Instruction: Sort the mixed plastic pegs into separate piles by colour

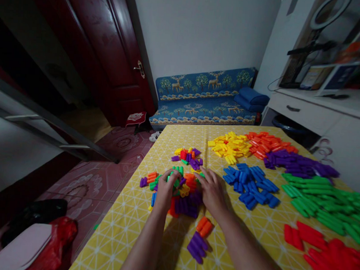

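A mixed heap of small tube-shaped plastic pieces [189,205] in purple, orange, green and yellow lies on the table before me. My left hand [167,184] curls over the heap's left side, its fingers closed round green pieces [177,170]. At the right edge of the heap, my right hand [212,188] reaches with fingers stretched out, close to orange pieces [190,182] and a small green one. Whether its fingertips touch them is hard to see. Nearer to me lie a few orange pieces [204,226] and purple pieces [197,247]. A smaller mixed group [189,156] sits beyond the heap.
Sorted by colour, piles spread over the right of the yellow tablecloth [119,228]: yellow [231,147], orange-red [269,144], purple [299,164], blue [251,184], green [323,201] and red [335,257]. A blue patterned sofa [199,106] stands behind the table.
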Demonstrator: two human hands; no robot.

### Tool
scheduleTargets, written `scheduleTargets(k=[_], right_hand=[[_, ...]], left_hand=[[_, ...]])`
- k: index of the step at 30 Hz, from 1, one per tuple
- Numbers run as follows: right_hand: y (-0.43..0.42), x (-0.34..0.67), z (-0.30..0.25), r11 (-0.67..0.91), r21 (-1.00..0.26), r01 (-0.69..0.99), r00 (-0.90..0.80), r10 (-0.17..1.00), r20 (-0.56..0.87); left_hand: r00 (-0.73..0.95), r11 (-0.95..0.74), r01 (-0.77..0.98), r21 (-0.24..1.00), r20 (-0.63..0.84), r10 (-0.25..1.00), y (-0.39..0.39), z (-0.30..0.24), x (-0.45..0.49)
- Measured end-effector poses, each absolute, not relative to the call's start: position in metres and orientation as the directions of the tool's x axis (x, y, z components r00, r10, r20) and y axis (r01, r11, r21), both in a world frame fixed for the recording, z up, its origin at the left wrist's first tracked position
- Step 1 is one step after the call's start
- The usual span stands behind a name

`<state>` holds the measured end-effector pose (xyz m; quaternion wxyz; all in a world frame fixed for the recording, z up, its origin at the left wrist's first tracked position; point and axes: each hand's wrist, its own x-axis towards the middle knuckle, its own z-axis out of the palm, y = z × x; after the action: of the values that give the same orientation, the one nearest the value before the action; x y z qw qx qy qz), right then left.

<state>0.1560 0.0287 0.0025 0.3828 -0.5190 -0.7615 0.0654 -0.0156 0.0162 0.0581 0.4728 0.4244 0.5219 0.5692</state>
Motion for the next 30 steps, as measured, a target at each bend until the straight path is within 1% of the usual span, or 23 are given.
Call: scheduleTargets(k=[2,4,5,7,8,9,10,11,12,13,14,15,17,19,21,22,24,25,26,27,28,30], right_hand=[[0.031,0.157,0.0,0.403,-0.453,0.795,-0.192,0.876,0.443],[0.031,0.159,0.0,0.357,-0.472,0.806,-0.159,0.899,0.409],[0.03,0.16,0.002,0.341,-0.513,0.788,-0.124,0.903,0.411],[0.028,0.159,0.007,0.318,-0.669,0.671,0.002,0.902,0.432],[0.027,0.156,0.01,0.305,-0.774,0.555,0.083,0.905,0.417],[0.024,0.152,0.014,0.283,-0.876,0.39,0.153,0.918,0.365],[0.021,0.147,0.018,0.245,-0.951,0.186,0.186,0.942,0.279],[0.017,0.14,0.021,0.19,-0.981,-0.031,0.168,0.969,0.182],[0.014,0.133,0.025,0.12,-0.967,-0.227,0.107,0.989,0.097],[0.01,0.126,0.028,0.051,-0.924,-0.379,0.039,0.998,0.039],[0.006,0.12,0.03,0.003,-0.875,-0.484,-0.002,1.0,0.005],[0.004,0.114,0.033,-0.016,-0.833,-0.553,0.003,1.0,-0.021],[0.0,0.109,0.036,0.002,-0.788,-0.616,0.118,0.989,-0.09],[0.0,0.109,0.039,0.038,-0.782,-0.623,0.254,0.955,-0.155],[0.002,0.114,0.041,0.092,-0.792,-0.604,0.356,0.92,-0.164],[0.003,0.116,0.042,0.132,-0.797,-0.59,0.404,0.903,-0.15],[0.002,0.118,0.044,0.192,-0.801,-0.567,0.463,0.879,-0.117],[0.0,0.116,0.045,0.192,-0.8,-0.568,0.452,0.885,-0.108],[-0.004,0.113,0.045,0.167,-0.798,-0.58,0.409,0.906,-0.107],[-0.01,0.107,0.045,0.123,-0.793,-0.597,0.337,0.935,-0.108],[-0.016,0.101,0.045,0.071,-0.785,-0.615,0.252,0.961,-0.11],[-0.029,0.089,0.044,0.004,-0.768,-0.641,0.13,0.986,-0.104]], left_hand=[[-0.107,0.021,-0.16,0.987,-0.039,0.993,0.014,0.06,-0.015],[-0.02,0.051,-0.234,0.971,-0.057,0.998,0.013,0.062,-0.015],[0.014,0.058,-0.263,0.963,-0.056,0.998,0.012,0.063,-0.015],[0.075,0.059,-0.282,0.958,-0.039,0.996,0.009,0.065,-0.015],[0.115,0.06,-0.275,0.959,-0.029,0.993,0.007,0.066,-0.014],[0.165,0.067,-0.262,0.963,-0.024,0.986,0.006,0.066,-0.012],[0.223,0.084,-0.241,0.967,-0.029,0.974,0.004,0.067,-0.01],[0.278,0.104,-0.216,0.971,-0.041,0.96,0.002,0.067,-0.008],[0.322,0.123,-0.19,0.974,-0.056,0.945,0.001,0.067,-0.006],[0.35,0.136,-0.167,0.976,-0.071,0.934,-0.001,0.066,-0.003],[0.364,0.143,-0.144,0.979,-0.082,0.928,-0.003,0.066,0.0],[0.367,0.142,-0.119,0.983,-0.09,0.926,-0.004,0.065,0.003],[0.35,0.119,-0.054,0.991,-0.093,0.932,-0.005,0.064,0.008],[0.336,0.081,0.029,0.996,-0.086,0.938,-0.006,0.065,0.011],[0.271,0.003,0.125,0.992,-0.037,0.962,-0.007,0.068,0.013],[0.198,-0.056,0.183,0.982,0.02,0.98,-0.007,0.069,0.013],[0.0,-0.208,0.305,0.929,0.218,0.976,-0.008,0.07,0.015],[-0.08,-0.29,0.358,0.888,0.338,0.938,-0.009,0.07,0.016],[-0.122,-0.37,0.394,0.841,0.447,0.886,-0.011,0.07,0.018],[-0.122,-0.444,0.409,0.797,0.53,0.839,-0.013,0.069,0.02],[-0.09,-0.505,0.409,0.76,0.584,0.807,-0.016,0.068,0.023],[0.014,-0.575,0.407,0.71,0.625,0.781,-0.021,0.066,0.027]])
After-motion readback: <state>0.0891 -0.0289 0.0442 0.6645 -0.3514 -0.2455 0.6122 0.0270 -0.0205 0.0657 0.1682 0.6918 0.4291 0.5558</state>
